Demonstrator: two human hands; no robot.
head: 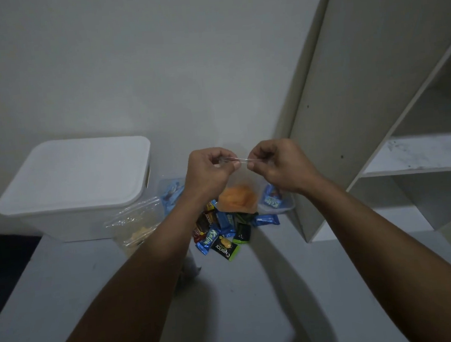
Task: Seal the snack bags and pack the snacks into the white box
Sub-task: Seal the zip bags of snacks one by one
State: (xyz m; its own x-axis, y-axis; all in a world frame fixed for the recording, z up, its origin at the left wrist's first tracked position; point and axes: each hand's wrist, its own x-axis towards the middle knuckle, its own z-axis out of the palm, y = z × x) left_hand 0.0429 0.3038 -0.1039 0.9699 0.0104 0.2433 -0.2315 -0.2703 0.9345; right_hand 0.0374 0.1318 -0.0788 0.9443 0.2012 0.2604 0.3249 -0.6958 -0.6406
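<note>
My left hand (210,172) and my right hand (278,166) pinch the top strip of a clear zip bag (240,181) held up above the table. Orange snacks (238,198) fill its bottom. The white box (78,189) stands at the left with its lid on. Below the bag lies a heap of wrapped snacks (224,233) in blue, black and green. Another clear bag with pale snacks (136,227) leans beside the box. Two clear bags with blue wrapped snacks sit behind, one bag (171,193) left of my hands, the other bag (274,200) right.
The grey table (243,292) runs toward me, its left edge dropping to a dark floor (1,267). A white open shelf unit (408,154) stands at the right. A pale wall (155,68) rises behind.
</note>
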